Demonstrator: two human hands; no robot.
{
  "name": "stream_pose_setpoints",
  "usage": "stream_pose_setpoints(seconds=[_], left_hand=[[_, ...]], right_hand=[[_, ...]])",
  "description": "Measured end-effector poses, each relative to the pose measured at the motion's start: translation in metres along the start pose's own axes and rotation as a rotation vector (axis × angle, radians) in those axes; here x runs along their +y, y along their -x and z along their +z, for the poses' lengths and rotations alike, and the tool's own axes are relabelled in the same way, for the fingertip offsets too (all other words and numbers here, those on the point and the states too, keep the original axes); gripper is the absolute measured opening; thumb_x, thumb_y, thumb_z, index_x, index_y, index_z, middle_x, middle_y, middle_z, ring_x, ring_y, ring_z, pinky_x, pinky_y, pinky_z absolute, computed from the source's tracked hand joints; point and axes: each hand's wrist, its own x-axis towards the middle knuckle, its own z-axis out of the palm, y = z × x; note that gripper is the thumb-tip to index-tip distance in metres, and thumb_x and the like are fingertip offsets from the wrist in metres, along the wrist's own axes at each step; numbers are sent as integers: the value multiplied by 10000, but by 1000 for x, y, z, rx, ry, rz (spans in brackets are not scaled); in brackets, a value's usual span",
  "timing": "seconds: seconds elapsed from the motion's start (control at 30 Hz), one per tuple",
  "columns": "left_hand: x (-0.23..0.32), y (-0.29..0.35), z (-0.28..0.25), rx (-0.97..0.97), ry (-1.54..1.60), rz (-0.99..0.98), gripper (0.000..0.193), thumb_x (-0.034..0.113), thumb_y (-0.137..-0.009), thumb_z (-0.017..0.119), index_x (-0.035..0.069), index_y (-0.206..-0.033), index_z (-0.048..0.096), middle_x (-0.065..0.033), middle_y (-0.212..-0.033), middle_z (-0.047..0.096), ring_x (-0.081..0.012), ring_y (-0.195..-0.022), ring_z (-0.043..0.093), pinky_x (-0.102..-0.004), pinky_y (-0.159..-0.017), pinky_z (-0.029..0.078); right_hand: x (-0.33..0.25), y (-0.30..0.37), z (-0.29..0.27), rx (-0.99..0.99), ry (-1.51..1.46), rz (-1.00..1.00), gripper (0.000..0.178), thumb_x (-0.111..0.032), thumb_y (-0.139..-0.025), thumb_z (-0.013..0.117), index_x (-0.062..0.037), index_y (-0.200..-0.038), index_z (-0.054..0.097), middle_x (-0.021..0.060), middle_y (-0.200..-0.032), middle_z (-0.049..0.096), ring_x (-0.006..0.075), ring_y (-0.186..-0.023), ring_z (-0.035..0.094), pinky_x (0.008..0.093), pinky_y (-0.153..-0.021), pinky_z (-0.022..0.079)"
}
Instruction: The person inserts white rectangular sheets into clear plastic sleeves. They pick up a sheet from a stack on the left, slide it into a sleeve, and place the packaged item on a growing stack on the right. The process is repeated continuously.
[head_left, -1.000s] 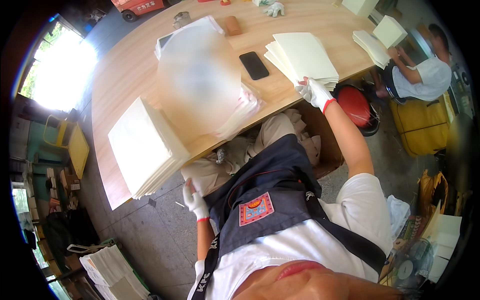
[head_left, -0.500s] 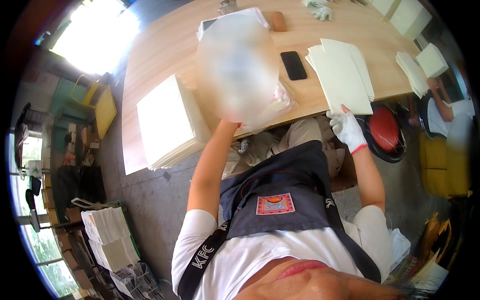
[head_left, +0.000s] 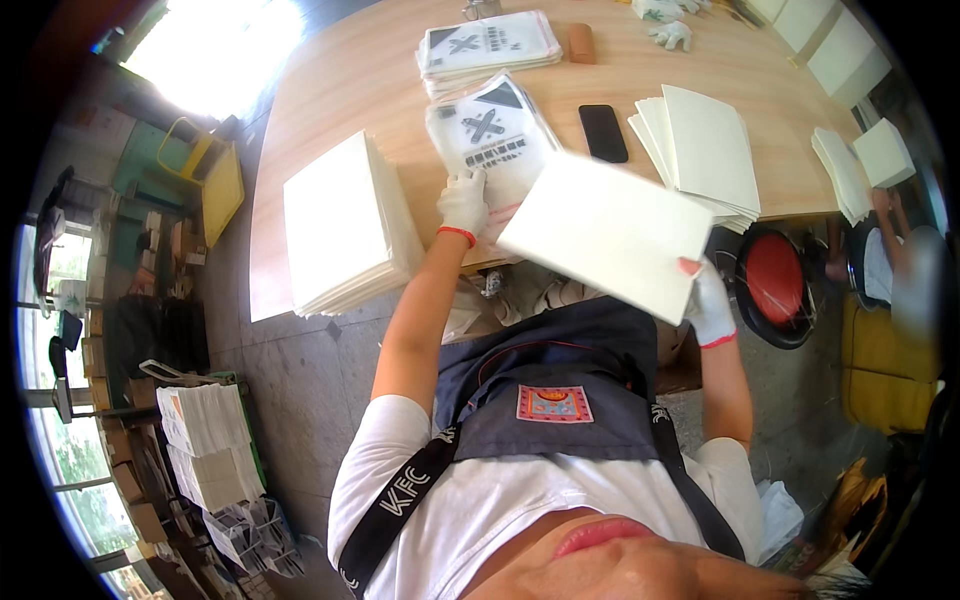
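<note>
My right hand [head_left: 710,308], in a white glove with a red cuff, grips a sheaf of white paper [head_left: 605,228] by its near right corner, thumb on top. The sheaf is tilted in the air over the table's front edge. Its far left corner overlaps a pile of printed clear plastic bags [head_left: 495,125] lying on the table. My left hand [head_left: 464,203], gloved too, is closed at the near left edge of those bags, its fingers bent; the fingertips are partly hidden. To its left stands a tall stack of white paper [head_left: 335,225].
Another pile of printed bags [head_left: 490,45] lies farther back, beside a brown case [head_left: 581,44]. A black phone [head_left: 603,134] sits before fanned white paper sheafs [head_left: 710,150]. Spare gloves [head_left: 670,36] lie far right. A red-topped stool [head_left: 775,275] and another person's arm [head_left: 885,225] are at right.
My right hand has lifted a paper sheaf off the right-hand pile and swung it left toward the bags. The blurred patch over the bags is gone, showing my left hand on them.
</note>
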Motion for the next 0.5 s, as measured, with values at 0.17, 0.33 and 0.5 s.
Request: stream_pose_setpoints(seconds=[0.17,0.33,0.5], left_hand=[[-27,0,15,157,222,33,269,50,-701,540,172,-939,564,-36,-1038,559,-268,-1009,516,-392,-733,484],[-25,13,1,280,242,-24,216,47,-704,546,172,-875,591,-25,-912,582,-245,-901,559,-381,-717,486],[-17,19,-24,261,476,-3,245,7,-730,511,159,-894,609,-60,-856,580,-249,-776,574,-343,-697,469]], right_hand=[[59,-26,-17,-125,-93,229,408,-94,-805,545,42,-1178,449,147,-1034,598,190,-824,637,269,-666,534],[97,-17,2,111,-317,148,404,-30,-827,530,-48,-1219,433,93,-1146,538,197,-1001,583,287,-768,537],[97,-15,6,103,-372,127,400,-36,-841,525,-49,-1227,426,86,-1145,538,191,-1014,571,293,-773,534]])
